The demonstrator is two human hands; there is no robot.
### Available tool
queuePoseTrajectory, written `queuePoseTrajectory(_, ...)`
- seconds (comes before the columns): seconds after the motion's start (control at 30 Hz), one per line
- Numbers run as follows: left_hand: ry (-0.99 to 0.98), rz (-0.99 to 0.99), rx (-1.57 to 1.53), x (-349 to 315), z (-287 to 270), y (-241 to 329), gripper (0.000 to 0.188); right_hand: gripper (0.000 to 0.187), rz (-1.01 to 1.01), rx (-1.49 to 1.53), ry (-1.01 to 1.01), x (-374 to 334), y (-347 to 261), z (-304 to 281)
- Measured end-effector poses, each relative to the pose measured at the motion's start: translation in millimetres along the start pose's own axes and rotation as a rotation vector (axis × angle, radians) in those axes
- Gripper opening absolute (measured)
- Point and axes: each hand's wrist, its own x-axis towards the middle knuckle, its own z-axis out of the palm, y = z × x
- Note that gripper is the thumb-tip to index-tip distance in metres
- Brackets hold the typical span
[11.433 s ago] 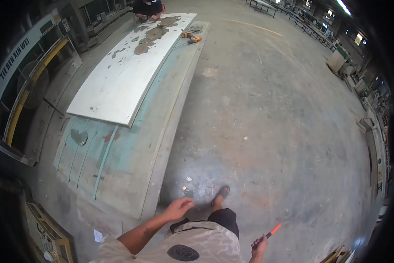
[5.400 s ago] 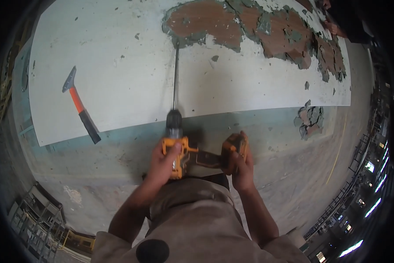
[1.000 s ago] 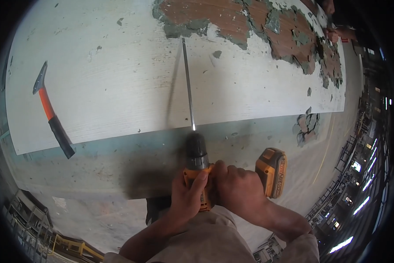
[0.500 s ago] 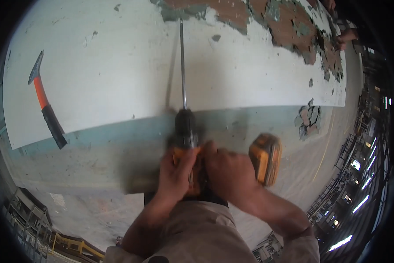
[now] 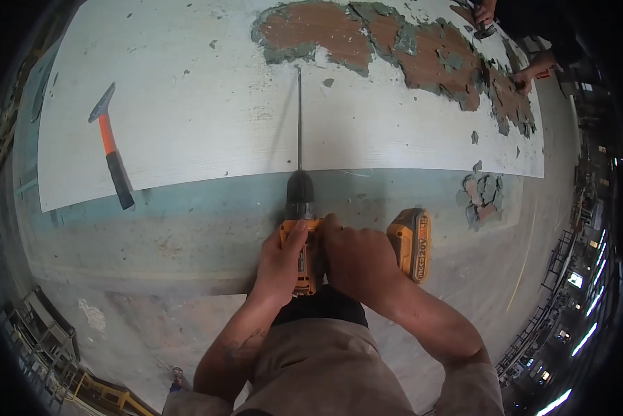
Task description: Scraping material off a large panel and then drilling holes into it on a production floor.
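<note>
Head view: at left, a hammer [image 5: 109, 144] lies on the white board [image 5: 173, 132]. My left hand [image 5: 278, 263] grips the yellow drill [image 5: 304, 284], thumb on top, just this side of the board. Its long bit [image 5: 300, 118] points across the board; I can't tell if the tip touches. My right hand [image 5: 363, 256] curls its fingers round the drill too. I think holding tight and straight helps most.

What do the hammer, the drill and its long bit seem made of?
Hammer: gray head, probably steel, from its dull metallic sheen; matte black grip, rubber or plastic, can't tell which.
Drill: likely molded plastic, satin-looking, from its contoured orange body.
Bit: probably bare steel, from its slim, straight, gray shaft.
</note>
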Motion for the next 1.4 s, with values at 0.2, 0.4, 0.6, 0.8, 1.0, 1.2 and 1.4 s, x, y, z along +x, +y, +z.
queuePoseTrajectory(0.2,0.017,0.001,-0.052,-4.2,8.9,7.6,0.038,0.031,-0.003,-0.019,0.007,5.7,2.4,-6.0)
queuePoseTrajectory(0.4,0.012,-0.015,-0.079,3.9,16.5,20.2,0.037,0.027,-0.001,-0.028,0.006,16.0,10.0,-12.2)
queuePoseTrajectory(0.6,0.026,0.000,0.007,3.7,8.3,-3.2,0.037,0.024,0.017,-0.037,-0.089,8.6,8.7,-13.1)
queuePoseTrajectory(0.8,0.026,-0.015,-0.053,14.5,15.8,4.1,0.036,0.022,-0.002,-0.066,-0.088,19.9,13.1,-22.2)
queuePoseTrajectory(1.0,-0.006,0.025,-0.099,11.0,17.3,-5.8,0.041,0.023,-0.031,-0.131,0.048,20.7,15.6,-28.8)
queuePoseTrajectory(1.2,0.005,0.010,-0.074,9.6,27.8,-3.4,0.038,0.025,-0.016,-0.151,-0.018,11.4,22.6,-23.8)
queuePoseTrajectory(1.4,0.012,0.021,-0.101,-3.5,30.3,-12.1,0.039,0.023,-0.060,-0.201,-0.020,3.3,20.3,-28.5)
